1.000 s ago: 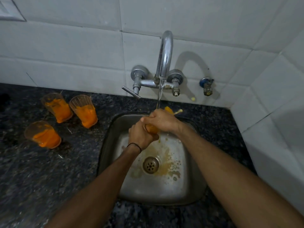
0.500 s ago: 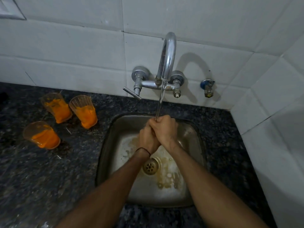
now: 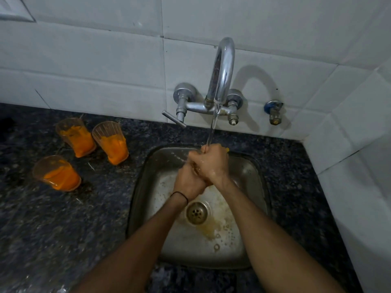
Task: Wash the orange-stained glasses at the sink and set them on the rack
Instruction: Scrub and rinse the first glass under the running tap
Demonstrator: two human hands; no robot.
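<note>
Dark counter (image 3: 42, 229) is carrying three unwashed glasses (image 3: 110, 142), left; left hand (image 3: 188, 182) and right hand (image 3: 211, 163) are clamping a fourth glass (image 3: 226, 149) under tap (image 3: 222, 68).

Faucet (image 3: 222, 66) above the fingers (image 3: 208, 150): polished chrome. Sink (image 3: 251, 182) beneath: dull, stained steel. Countertop (image 3: 63, 229): glossy speckled stone. Glasses (image 3: 110, 142) leftward: clear, ribbed.

Dark granite counter (image 3: 53, 240) carries three orange-stained glasses (image 3: 75, 137), left of sink (image 3: 256, 187).
</note>
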